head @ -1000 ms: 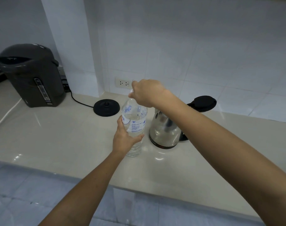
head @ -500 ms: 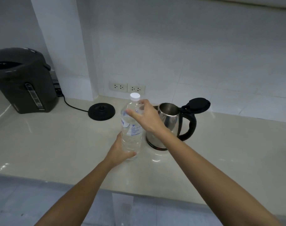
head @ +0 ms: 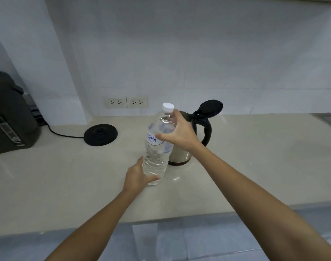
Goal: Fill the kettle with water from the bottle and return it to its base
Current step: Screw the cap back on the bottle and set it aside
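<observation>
clear capped bottle [head: 158, 146] tilted, left hand [head: 137, 175] gripping base, right hand [head: 179, 132] clasping shoulder; steel kettle [head: 181, 153] lid open

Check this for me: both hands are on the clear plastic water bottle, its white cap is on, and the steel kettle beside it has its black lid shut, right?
Not quite. The head view shows the steel kettle with its black lid flipped open, not shut. The rest holds: the left hand and right hand are both on the clear plastic water bottle, and its white cap is on.
</observation>
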The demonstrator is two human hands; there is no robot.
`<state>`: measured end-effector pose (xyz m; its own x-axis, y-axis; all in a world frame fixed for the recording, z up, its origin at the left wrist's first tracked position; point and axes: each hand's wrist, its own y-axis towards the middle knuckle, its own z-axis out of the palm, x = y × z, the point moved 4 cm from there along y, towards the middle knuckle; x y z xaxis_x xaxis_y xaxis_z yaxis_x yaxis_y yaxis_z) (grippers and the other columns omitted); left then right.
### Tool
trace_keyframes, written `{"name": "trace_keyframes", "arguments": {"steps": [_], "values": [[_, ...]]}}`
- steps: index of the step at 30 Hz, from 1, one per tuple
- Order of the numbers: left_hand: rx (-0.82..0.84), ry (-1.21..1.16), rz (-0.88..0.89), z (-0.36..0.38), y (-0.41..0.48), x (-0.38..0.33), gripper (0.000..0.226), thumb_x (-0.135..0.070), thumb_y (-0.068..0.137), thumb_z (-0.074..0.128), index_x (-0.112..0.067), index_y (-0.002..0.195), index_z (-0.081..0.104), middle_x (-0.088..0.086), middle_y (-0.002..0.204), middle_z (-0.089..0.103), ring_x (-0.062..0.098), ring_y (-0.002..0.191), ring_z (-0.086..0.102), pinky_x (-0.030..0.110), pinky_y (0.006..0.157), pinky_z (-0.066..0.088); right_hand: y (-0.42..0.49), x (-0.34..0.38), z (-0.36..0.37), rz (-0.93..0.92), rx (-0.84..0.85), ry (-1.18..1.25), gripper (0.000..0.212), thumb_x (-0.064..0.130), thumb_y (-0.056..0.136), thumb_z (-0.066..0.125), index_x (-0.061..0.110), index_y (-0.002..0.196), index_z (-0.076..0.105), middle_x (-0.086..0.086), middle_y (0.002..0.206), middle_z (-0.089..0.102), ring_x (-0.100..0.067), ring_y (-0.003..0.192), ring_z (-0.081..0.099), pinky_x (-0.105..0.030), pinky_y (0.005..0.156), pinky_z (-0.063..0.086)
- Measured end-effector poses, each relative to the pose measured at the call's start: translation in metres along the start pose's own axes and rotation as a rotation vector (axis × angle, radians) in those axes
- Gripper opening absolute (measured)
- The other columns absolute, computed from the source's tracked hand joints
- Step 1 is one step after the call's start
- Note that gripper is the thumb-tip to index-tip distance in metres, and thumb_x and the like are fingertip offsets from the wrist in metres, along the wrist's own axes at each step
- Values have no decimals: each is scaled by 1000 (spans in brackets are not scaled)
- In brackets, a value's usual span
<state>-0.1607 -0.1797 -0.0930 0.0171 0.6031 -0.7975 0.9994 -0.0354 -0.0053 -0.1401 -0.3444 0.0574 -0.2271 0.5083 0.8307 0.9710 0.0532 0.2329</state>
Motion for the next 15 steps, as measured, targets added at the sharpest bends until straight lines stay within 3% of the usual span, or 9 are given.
{"name": "trace_keyframes", "arguments": {"steps": [6,10,15], "values": [[214,-102,173,47,5,-66,65,-35,72,83,-22,127,53,-12,107,65,7,101,62,20,85,45,-1,-9,-84,31,-42,-82,70,33,58,83,28,120,50,9,113,64,-9,109,62,-38,97,52],[384,-188,221,95,14,-113,71,-45,67,80,-24,126,47,-8,122,65,10,113,63,36,100,50,-3,-18,-147,57,-77,-167,74,36,55,81,25,122,50,6,112,68,-13,105,66,-41,95,53],[403,-201,276,159,24,-179,60,-32,82,74,-12,131,46,-1,119,64,13,105,60,22,84,42,-4,-38,-218,91,-131,-210,76,33,56,80,24,125,49,11,123,60,-9,112,61,-42,96,53]]}}
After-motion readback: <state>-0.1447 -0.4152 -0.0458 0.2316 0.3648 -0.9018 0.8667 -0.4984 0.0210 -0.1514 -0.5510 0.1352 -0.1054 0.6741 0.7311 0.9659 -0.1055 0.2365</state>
